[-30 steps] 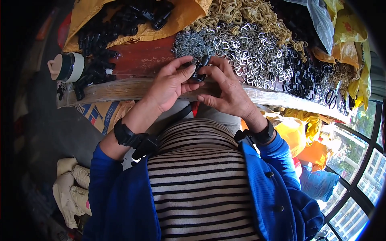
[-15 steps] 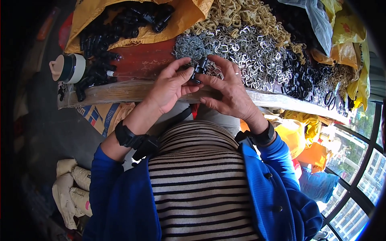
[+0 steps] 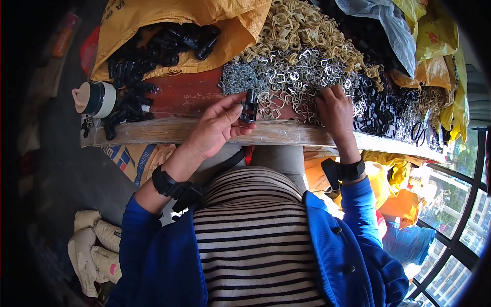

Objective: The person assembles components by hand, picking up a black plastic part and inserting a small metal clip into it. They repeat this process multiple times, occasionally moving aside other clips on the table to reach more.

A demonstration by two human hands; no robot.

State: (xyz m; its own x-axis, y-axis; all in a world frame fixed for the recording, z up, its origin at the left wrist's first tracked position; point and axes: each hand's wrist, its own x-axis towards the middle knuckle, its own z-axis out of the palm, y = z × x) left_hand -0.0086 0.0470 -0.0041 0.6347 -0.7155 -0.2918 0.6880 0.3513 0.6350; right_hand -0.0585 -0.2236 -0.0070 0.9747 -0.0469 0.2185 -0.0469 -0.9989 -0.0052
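Note:
My left hand point(image 3: 210, 129) is closed around a black plastic pipe fitting point(image 3: 249, 107), pinched upright between thumb and fingers over the table's front edge. To the right, my right hand point(image 3: 338, 113) reaches down into a heap of U-shaped silver metal clips point(image 3: 298, 71), beside small black plastic pieces point(image 3: 375, 102). Its fingers are curled together at the heap; whatever lies between the fingertips is hidden. A pile of small grey metal parts point(image 3: 236, 77) lies just beyond the fitting.
More black fittings point(image 3: 134, 105) lie at the left by a white-and-green lidded cup point(image 3: 97, 98). An orange sack point(image 3: 153, 15) holds others. Beige plastic clips point(image 3: 302, 23) are heaped at the back. Scissors point(image 3: 419, 132) rest at the right, near yellow bags point(image 3: 455, 102). A wooden strip point(image 3: 174, 132) edges the table.
My right hand has left the fitting and moved right to the metal clips, its fingers curling. My left hand keeps the fitting, which now stands more upright.

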